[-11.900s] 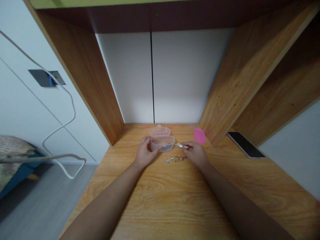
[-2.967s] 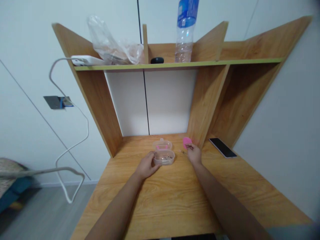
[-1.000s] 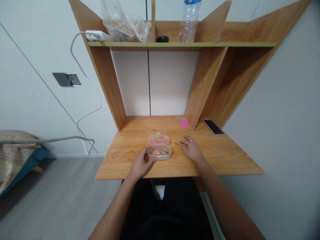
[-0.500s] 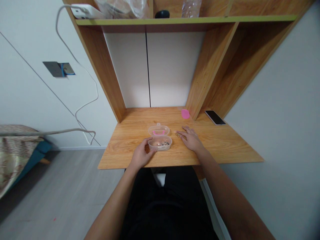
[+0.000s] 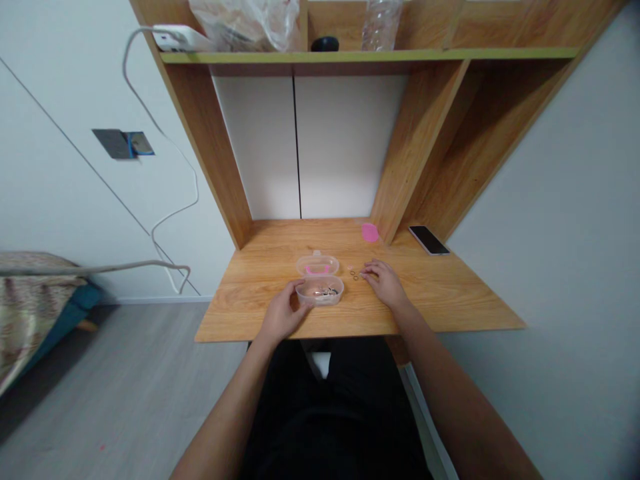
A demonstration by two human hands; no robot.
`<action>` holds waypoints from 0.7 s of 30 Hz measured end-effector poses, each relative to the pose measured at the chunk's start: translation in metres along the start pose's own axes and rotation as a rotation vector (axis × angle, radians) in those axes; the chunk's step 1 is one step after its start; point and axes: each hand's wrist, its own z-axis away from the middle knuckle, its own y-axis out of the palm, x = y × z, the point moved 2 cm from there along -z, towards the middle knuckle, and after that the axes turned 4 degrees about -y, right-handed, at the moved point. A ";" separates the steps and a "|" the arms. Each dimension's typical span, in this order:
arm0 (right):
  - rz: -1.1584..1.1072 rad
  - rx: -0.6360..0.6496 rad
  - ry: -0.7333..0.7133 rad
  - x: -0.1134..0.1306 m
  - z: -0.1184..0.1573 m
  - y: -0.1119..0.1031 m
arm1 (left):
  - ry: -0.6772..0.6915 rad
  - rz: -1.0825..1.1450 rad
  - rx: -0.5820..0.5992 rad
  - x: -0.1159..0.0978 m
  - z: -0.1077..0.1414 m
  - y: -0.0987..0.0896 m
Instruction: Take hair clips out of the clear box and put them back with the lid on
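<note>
The left hand (image 5: 283, 315) grips the side of a clear plastic box (image 5: 320, 291) on the bench (image 5: 425, 297); the right hand (image 5: 385, 283) lies open and empty, just right of small metal rings (image 5: 355, 275).

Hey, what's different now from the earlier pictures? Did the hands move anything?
The right hand let go of the shiny metal piece and now looks empty, beside a few small metal rings. Most loose metal bits have left the table, and metal bits show inside the clear plastic box. The view tilted up. The left hand stayed at the box; the pink oval and phone stayed put.
</note>
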 end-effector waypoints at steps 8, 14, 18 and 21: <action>0.009 -0.075 0.038 0.003 0.002 -0.005 | -0.008 -0.006 -0.001 -0.003 0.000 -0.001; 0.035 -0.065 0.051 0.001 0.002 -0.004 | -0.005 -0.016 0.003 -0.002 0.000 -0.002; 0.048 -0.058 0.059 -0.005 0.002 -0.001 | 0.003 -0.002 -0.003 0.001 0.000 0.000; 0.068 -0.053 0.079 -0.013 -0.001 0.001 | 0.005 0.005 0.004 0.002 0.000 0.001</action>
